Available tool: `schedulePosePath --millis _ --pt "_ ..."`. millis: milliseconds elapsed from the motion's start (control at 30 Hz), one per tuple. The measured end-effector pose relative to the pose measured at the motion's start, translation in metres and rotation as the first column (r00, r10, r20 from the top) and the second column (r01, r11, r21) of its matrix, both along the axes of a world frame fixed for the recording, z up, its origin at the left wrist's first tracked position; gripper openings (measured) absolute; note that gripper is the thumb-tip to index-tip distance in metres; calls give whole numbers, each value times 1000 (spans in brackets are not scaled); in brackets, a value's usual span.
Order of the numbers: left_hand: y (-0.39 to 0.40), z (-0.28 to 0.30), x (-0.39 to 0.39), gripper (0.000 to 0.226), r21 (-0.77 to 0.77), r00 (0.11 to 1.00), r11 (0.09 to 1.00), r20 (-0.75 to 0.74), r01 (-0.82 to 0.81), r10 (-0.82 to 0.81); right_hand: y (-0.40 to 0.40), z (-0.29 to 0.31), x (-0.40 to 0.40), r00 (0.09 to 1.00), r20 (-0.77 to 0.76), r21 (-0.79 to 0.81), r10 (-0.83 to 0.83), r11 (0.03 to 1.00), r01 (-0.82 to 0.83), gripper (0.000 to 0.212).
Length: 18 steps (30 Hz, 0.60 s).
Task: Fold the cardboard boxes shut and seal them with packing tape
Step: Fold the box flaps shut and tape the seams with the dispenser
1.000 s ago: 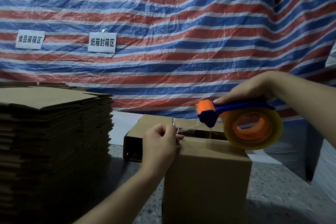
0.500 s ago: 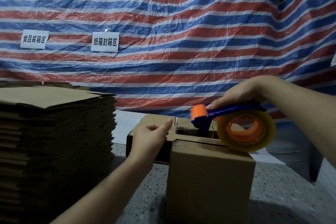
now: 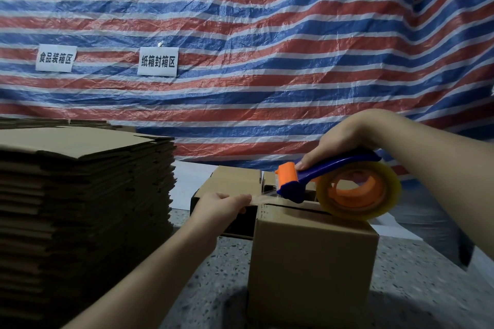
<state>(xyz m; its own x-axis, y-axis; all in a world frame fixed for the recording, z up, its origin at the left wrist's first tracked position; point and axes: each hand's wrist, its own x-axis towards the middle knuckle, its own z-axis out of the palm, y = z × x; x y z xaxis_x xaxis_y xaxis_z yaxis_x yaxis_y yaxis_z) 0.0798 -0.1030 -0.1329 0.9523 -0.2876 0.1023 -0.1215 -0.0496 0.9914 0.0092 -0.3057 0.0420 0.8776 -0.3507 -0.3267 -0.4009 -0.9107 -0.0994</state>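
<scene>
A stack of flat cardboard [image 3: 80, 195] stood at left; beside it the left hand [image 3: 219, 208] pinched the free end of the tape [image 3: 260, 198] just off the upright box [image 3: 312, 256]. The right hand [image 3: 339, 141], palm down, gripped the tape dispenser [image 3: 334, 187] resting on the box top. A second box [image 3: 235, 181] behind was largely hidden.
</scene>
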Motion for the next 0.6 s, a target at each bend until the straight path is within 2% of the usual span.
schedulePosePath --millis 133,367,500,600 --pt "3 -7 3 35 49 1000 999 -13 5 -5 3 0 0 1000 7 -18 -12 1000 12 68" --pt "2 -15 6 42 29 995 998 -91 49 -47 6 0 -1 1000 -17 -10 -13 1000 13 74" --pt "-1 -22 5 44 24 977 992 -177 121 -115 7 -1 0 1000 -19 -8 -15 1000 14 78" --pt "-2 -28 2 49 -37 940 978 -270 204 -207 5 -1 1 1000 -12 -6 -22 1000 22 76"
